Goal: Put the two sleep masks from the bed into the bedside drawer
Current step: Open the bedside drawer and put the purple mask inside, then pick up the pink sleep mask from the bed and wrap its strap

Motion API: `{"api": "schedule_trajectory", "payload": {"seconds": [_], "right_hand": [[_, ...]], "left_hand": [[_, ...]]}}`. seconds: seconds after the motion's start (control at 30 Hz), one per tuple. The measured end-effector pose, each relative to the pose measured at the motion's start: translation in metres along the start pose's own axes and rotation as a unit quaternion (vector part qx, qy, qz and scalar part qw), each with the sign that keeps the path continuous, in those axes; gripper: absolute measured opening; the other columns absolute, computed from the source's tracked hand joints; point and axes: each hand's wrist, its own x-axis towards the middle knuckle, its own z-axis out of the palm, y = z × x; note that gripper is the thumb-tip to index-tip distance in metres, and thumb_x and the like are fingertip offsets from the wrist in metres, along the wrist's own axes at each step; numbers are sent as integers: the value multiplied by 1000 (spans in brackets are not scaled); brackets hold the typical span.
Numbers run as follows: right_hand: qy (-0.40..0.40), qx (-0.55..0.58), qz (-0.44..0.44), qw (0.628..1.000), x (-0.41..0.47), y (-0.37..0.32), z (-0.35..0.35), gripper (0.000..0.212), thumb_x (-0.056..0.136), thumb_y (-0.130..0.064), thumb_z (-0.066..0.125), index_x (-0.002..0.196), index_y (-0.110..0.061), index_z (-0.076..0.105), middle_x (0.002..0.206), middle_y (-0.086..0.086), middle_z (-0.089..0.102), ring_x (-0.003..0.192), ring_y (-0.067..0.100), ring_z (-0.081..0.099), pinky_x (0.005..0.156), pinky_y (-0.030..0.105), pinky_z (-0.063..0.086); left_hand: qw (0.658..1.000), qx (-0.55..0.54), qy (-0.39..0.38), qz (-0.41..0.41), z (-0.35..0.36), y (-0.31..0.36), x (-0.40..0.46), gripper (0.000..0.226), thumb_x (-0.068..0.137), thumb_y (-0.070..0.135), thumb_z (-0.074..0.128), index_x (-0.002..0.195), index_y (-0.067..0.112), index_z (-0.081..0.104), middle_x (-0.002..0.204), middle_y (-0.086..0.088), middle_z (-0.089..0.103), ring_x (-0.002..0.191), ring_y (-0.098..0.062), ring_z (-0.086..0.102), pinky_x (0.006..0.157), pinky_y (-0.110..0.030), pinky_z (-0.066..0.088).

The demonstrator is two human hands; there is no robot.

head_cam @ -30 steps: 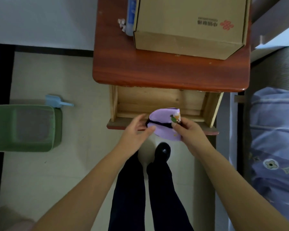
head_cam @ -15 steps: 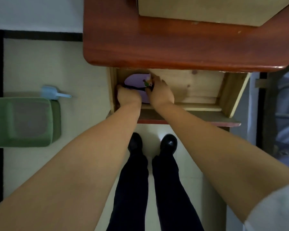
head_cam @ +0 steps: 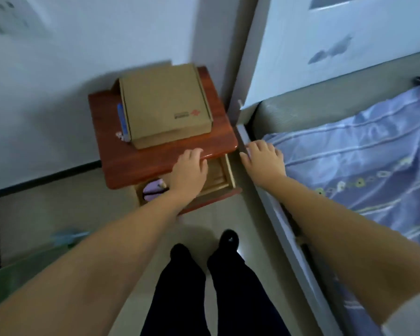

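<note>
Both hands are seen empty, with fingers loosely spread and nothing clamped. Left hand (head_cam: 189,170) is held above the open drawer (head_cam: 224,177) of the bedside table (head_cam: 155,156), its fingertips at the table's front edge; right hand (head_cam: 263,163) is stretched past the bed frame, its fingertips at the near edge of the blue bedsheet (head_cam: 364,151). One purple sleep mask (head_cam: 153,189) is found inside the drawer, at about eight o'clock from the left hand and just beside the left forearm, its long axis running roughly from eight to two o'clock. A second mask cannot be made out on the visible sheet — it may lie outside the view, and the picture is blurred. Since the bed is spread at three o'clock from the drawer, the right hand is judged the nearer one for the next pick-up, and the reach would be made rightward, away from the table. Compared with half a second ago, the mask has been released in the drawer, both hands have been drawn out of it, and the view has been swung toward the bed. A cardboard box (head_cam: 163,105) rests on the tabletop, at twelve o'clock from the left hand.
</note>
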Motion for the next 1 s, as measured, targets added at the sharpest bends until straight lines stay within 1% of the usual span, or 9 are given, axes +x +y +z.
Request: {"api": "schedule_trajectory", "payload": {"seconds": [0.1, 0.23, 0.37, 0.43, 0.5, 0.63, 0.7, 0.8, 1.0], "right_hand": [[64, -20, 28, 997, -9, 46, -51, 37, 92, -34, 43, 120, -13, 53, 130, 13, 54, 120, 33, 47, 104, 48, 29], [93, -29, 96, 991, -19, 116, -101, 40, 95, -37, 40, 127, -14, 48, 139, 8, 48, 130, 28, 39, 111, 53, 17], [108, -44, 142, 983, -26, 201, -137, 42, 97, -38, 35, 131, -14, 44, 142, 8, 43, 132, 28, 35, 113, 54, 14], [99, -41, 158, 982, -26, 251, -148, 42, 98, -37, 32, 134, -17, 41, 146, 8, 39, 135, 28, 32, 114, 54, 12], [89, -32, 179, 979, -26, 298, -154, 42, 98, -36, 30, 136, -19, 39, 148, 7, 36, 137, 27, 29, 114, 55, 10], [66, -7, 226, 972, -18, 379, -156, 43, 98, -35, 30, 137, -19, 37, 147, 8, 36, 138, 27, 26, 115, 55, 11], [58, 17, 247, 967, -6, 409, -153, 42, 98, -34, 29, 136, -19, 38, 147, 8, 35, 139, 27, 25, 115, 55, 10], [61, 34, 267, 961, 19, 446, -141, 40, 98, -31, 29, 134, -17, 41, 146, 9, 37, 137, 27, 28, 113, 55, 12], [38, 63, 331, 941, 100, 541, -102, 38, 98, -30, 27, 132, -17, 40, 146, 12, 35, 137, 29, 25, 113, 59, 12]], "left_hand": [[993, 40, -7, 109, -12, 72, 27, 35, 93, 23, 45, 124, 9, 49, 123, -16, 56, 114, -33, 50, 94, -43, 43], [971, 102, -17, 214, -4, 164, 58, 33, 92, 24, 45, 121, 8, 51, 120, -15, 57, 110, -34, 52, 88, -42, 45], [943, 163, -42, 288, 33, 245, 80, 35, 92, 24, 45, 123, 8, 51, 123, -17, 56, 110, -34, 53, 90, -43, 43], [933, 177, -64, 307, 61, 284, 90, 37, 93, 25, 44, 126, 8, 48, 126, -16, 54, 111, -34, 52, 91, -43, 42], [932, 165, -91, 310, 91, 324, 100, 37, 95, 26, 42, 127, 8, 46, 128, -16, 52, 112, -35, 51, 94, -44, 43], [924, 149, -120, 332, 151, 394, 117, 33, 94, 27, 44, 121, 8, 50, 124, -16, 54, 110, -35, 52, 91, -43, 41], [913, 154, -141, 350, 180, 416, 130, 33, 93, 26, 45, 121, 9, 51, 125, -16, 54, 111, -35, 51, 92, -41, 40], [904, 171, -175, 352, 223, 439, 163, 34, 93, 26, 45, 122, 9, 51, 126, -15, 54, 112, -35, 50, 93, -41, 39], [879, 181, -241, 369, 323, 484, 256, 34, 92, 22, 46, 122, 7, 50, 126, -18, 53, 111, -36, 51, 93, -42, 41]]}}
